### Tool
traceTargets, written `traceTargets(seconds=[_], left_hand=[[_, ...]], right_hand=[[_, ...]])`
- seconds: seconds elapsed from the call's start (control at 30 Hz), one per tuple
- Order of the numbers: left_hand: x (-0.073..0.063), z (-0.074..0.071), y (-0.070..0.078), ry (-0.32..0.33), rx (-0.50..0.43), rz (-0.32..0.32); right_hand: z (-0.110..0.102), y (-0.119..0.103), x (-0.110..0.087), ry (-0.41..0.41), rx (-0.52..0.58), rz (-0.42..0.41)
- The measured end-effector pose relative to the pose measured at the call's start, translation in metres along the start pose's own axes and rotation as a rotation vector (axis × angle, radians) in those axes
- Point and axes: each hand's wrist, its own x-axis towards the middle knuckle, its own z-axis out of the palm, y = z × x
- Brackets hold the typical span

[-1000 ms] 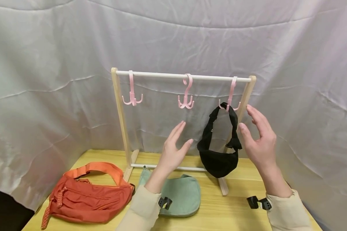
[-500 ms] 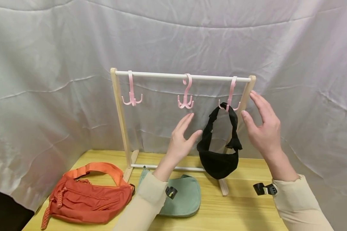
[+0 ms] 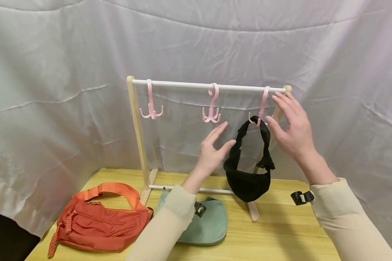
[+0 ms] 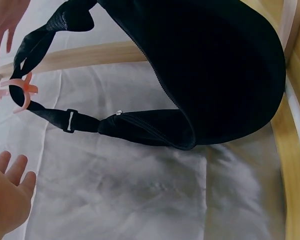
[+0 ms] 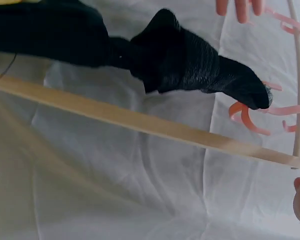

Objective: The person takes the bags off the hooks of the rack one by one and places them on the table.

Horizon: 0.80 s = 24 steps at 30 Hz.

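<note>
A black shoulder bag [image 3: 248, 185] hangs by its strap from the right pink hook [image 3: 262, 105], which is on the rack's white top rail [image 3: 183, 85]. To the bag's left, my left hand [image 3: 212, 156] is raised with fingers extended, holding nothing. My right hand [image 3: 294, 127] is up by the rack's right post, its fingertips near the right hook and the rail end; whether they touch is unclear. In the left wrist view, the bag's zipper and strap buckle [image 4: 70, 121] show, and the strap loops over the hook. The right wrist view shows the strap [image 5: 200, 62] draped on a prong.
Two more pink hooks, a left one [image 3: 151, 105] and a middle one [image 3: 212, 108], hang from the rail. An orange-red waist bag [image 3: 101, 228] lies on the wooden table [image 3: 248, 243] at left. A green bag [image 3: 209, 224] lies in front of the rack, partly behind my left sleeve.
Both hands have risen. My left hand has moved up and right toward the black bag; my right hand has moved up toward the rail's right end. The bag stays hanging.
</note>
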Motion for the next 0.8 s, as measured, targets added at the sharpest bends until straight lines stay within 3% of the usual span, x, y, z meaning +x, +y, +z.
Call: traceTargets(seconds=[0.17, 0.4, 0.8], left_hand=[[0.009, 0.009, -0.001, 0.003, -0.001, 0.025], [0.020, 0.019, -0.004, -0.007, 0.012, 0.041], [0.038, 0.035, -0.005, -0.011, -0.016, -0.081]], right_hand=[[0.002, 0.006, 0.010, 0.007, -0.020, -0.049], [0.003, 0.013, 0.024, -0.070, -0.077, -0.041], [-0.002, 0.028, 0.045, -0.126, -0.037, -0.048]])
